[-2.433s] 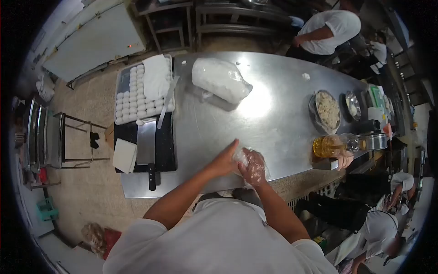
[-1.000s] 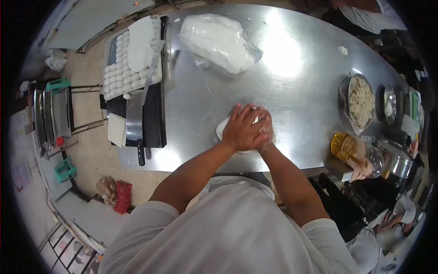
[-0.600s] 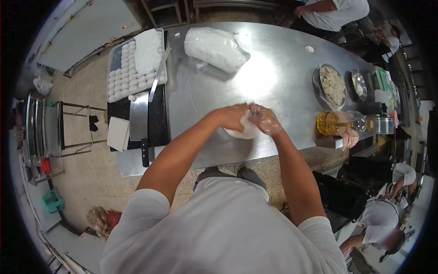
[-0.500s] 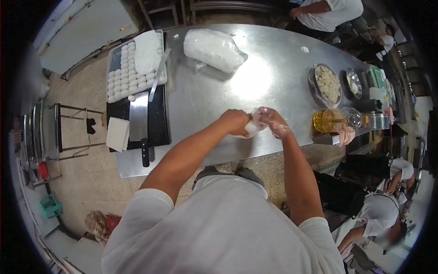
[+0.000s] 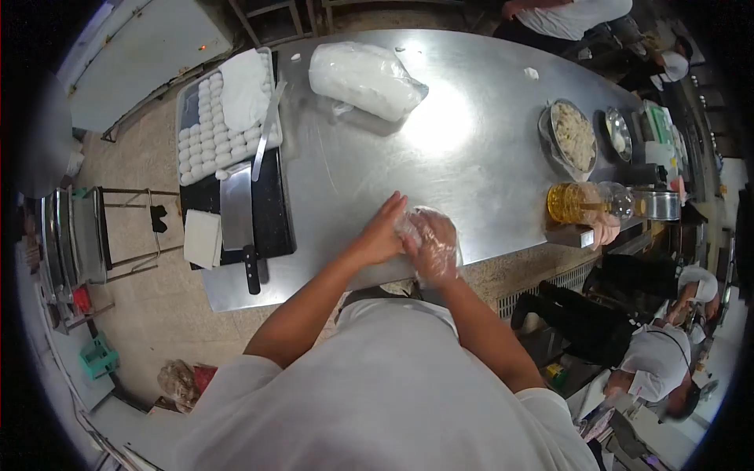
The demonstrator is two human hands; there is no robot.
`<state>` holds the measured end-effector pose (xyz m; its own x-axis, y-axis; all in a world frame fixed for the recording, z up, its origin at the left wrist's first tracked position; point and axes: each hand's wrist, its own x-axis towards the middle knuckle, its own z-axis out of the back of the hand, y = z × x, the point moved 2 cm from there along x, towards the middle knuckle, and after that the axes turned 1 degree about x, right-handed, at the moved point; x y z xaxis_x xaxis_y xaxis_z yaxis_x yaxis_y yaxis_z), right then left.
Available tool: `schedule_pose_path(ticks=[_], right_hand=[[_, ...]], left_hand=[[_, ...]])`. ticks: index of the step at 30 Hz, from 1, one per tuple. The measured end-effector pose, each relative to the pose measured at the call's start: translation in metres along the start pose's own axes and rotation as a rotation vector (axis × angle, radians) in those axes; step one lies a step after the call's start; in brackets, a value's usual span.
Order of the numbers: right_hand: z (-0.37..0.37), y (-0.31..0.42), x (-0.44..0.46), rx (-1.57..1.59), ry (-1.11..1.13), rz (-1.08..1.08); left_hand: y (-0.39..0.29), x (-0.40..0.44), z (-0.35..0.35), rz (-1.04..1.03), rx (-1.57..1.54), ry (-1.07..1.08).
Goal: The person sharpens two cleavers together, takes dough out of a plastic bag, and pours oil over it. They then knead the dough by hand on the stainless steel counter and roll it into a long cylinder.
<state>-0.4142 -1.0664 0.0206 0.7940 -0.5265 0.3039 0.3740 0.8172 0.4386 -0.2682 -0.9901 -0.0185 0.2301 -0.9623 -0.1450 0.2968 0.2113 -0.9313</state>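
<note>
My left hand (image 5: 380, 235) is bare, with its fingers together and pointing up and away, at the near edge of the steel table (image 5: 353, 173). Against it presses my right hand (image 5: 432, 245), which wears a loose clear plastic glove, its fingers curled towards the left palm. A little of a piece of white dough (image 5: 408, 228) shows between the hands; most of it is hidden by the fingers and the glove. Farther back on the table lies a large white mass (image 5: 365, 78) wrapped in clear plastic.
At left, a tray of small white balls (image 5: 206, 141) sits by a long blade (image 5: 269, 129), a cleaver (image 5: 236, 208) and a black board (image 5: 275, 212). To the right stand a filled bowl (image 5: 572, 137), a metal dish (image 5: 619, 135) and an oil bottle (image 5: 577, 202). Co-workers (image 5: 656, 357) are at lower right.
The dough lay on the table under both hands a second ago, then was lifted between them. Now my hands are closer to my body, and the dough is mostly covered.
</note>
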Motion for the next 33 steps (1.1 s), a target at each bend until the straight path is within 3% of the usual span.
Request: schedule_pose_path(ticks=[2, 4, 5, 7, 9, 14, 15, 16, 17, 18, 20, 21, 22, 24, 25, 26, 27, 28, 29, 30, 32, 33], right_hand=[[-0.01, -0.004, 0.004, 0.014, 0.022, -0.021], [-0.039, -0.02, -0.001, -0.122, 0.243, 0.007], [-0.086, -0.048, -0.026, -0.363, 0.206, 0.072], [-0.093, -0.07, -0.011, -0.356, 0.207, 0.033], [-0.092, -0.092, 0.007, -0.347, 0.21, -0.005], [-0.069, -0.111, 0.067, -0.282, 0.171, 0.231], [-0.063, -0.108, 0.08, -0.274, 0.156, 0.243], [-0.058, -0.1, 0.091, -0.206, 0.325, 0.142], [-0.051, -0.094, 0.092, -0.14, 0.495, 0.044], [-0.043, -0.09, 0.091, -0.137, 0.477, 0.064], [-0.028, -0.083, 0.09, 0.295, 0.387, -0.044], [-0.009, -0.075, 0.084, 0.505, 0.176, 0.108], [-0.001, -0.074, 0.073, 0.511, 0.18, 0.119], [0.006, -0.077, 0.048, 0.738, 0.422, -0.079], [-0.031, -0.096, 0.017, 0.987, 0.38, -0.15], [-0.021, -0.092, 0.009, 0.991, 0.379, -0.159], [-0.003, -0.083, 0.007, 0.771, 0.212, -0.064], [0.01, -0.074, 0.002, 0.548, 0.052, 0.034], [0.006, -0.077, -0.017, 0.331, 0.172, 0.015], [-0.012, -0.082, -0.021, 0.339, 0.182, 0.012], [-0.049, -0.098, -0.022, 1.157, 0.157, -0.194], [-0.052, -0.105, -0.014, 1.152, 0.161, -0.211]], left_hand=[[-0.005, 0.002, 0.0, -0.093, -0.096, -0.069], [-0.019, 0.013, -0.019, -0.376, 0.121, -0.226], [-0.026, 0.018, -0.025, -0.361, 0.119, -0.226], [-0.044, 0.037, -0.033, -0.434, 0.498, -0.124], [-0.053, 0.063, -0.031, -0.378, 0.509, -0.141], [-0.059, 0.109, -0.023, -0.215, 0.611, -0.192], [-0.051, 0.117, -0.024, -0.249, 0.563, -0.323], [-0.05, 0.124, -0.023, -0.285, 0.511, -0.451], [-0.056, 0.129, -0.015, -0.199, 0.394, -0.369], [-0.064, 0.132, 0.0, -0.207, 0.413, -0.387], [-0.068, 0.132, 0.025, 0.356, 0.033, -0.081], [-0.057, 0.124, 0.019, 0.246, -0.043, -0.234], [-0.042, 0.113, 0.004, 0.249, -0.04, -0.247], [-0.021, 0.087, -0.031, 0.235, -0.429, -0.245], [-0.029, 0.076, -0.038, 0.234, -0.425, -0.245], [-0.042, 0.06, -0.043, 0.113, -0.527, -0.374], [-0.05, 0.044, -0.051, -0.006, -0.629, -0.503], [-0.053, 0.033, -0.065, 0.004, -0.628, -0.503], [-0.061, 0.027, -0.081, -0.037, -0.114, -0.445], [-0.065, 0.025, -0.091, -0.073, 0.398, -0.361], [-0.066, 0.034, -0.09, -0.099, 0.563, -0.356], [-0.064, 0.042, -0.09, -0.137, 0.725, -0.348]])
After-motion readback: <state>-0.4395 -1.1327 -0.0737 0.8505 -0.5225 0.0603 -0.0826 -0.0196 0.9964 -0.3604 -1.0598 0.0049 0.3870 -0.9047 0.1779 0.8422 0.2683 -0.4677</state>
